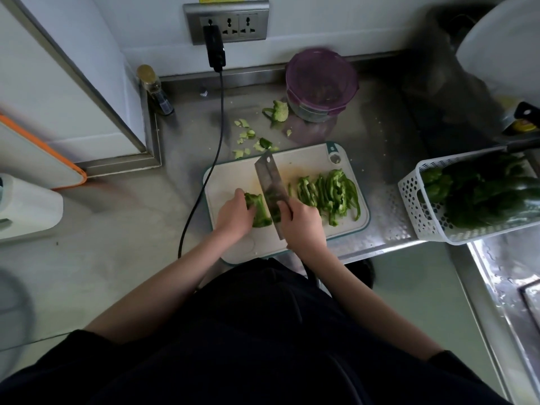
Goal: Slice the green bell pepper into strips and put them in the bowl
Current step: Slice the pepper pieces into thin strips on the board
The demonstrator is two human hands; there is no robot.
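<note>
A white cutting board (304,162) lies on the steel counter. My left hand (233,216) presses a piece of green bell pepper (260,210) down on the board with curled fingers. My right hand (304,222) grips the handle of a cleaver (270,182), whose blade stands against the right side of that piece. A pile of cut pepper strips (330,194) lies on the right half of the board. A purple-rimmed bowl (321,83) sits behind the board near the wall.
Pepper core (277,111) and scraps (248,135) lie behind the board. A black cable (217,118) runs from the wall socket down past the board's left edge. A white perforated basket (420,206) of green peppers stands at right. A small bottle (155,89) is at back left.
</note>
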